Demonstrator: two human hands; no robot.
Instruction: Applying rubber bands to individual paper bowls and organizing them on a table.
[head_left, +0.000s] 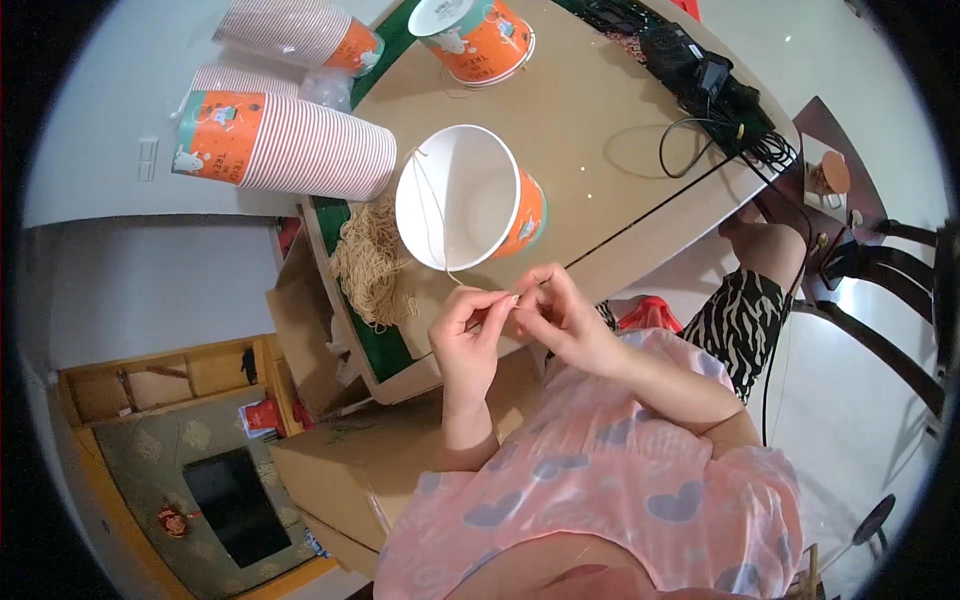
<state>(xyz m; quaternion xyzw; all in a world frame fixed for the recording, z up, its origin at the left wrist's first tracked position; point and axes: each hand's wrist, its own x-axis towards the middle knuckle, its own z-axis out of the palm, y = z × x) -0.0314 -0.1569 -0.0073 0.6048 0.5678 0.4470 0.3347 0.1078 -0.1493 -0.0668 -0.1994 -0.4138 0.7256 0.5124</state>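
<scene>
A white paper tub [525, 220] with an orange printed side stands on the table in front of my hands, its open mouth tilted toward me. Across that mouth runs a thin beige string [432, 205], coming down to my fingers. My left hand [470, 330] is closed, thumb and index finger pinching the string. My right hand [565, 315] meets it fingertip to fingertip, also closed in a pinch on the string; the bit between the fingertips is hidden. Left of the tub lies a tangled heap of the same string [365, 265].
Nested tubs [315, 145] lie in a long stack at the table's left, with more stacks [290, 35] behind. Another tub [480, 45] stands at the far side. Black cables and devices [690, 70] crowd the right corner. Cardboard boxes [340, 470] sit below the table's left edge.
</scene>
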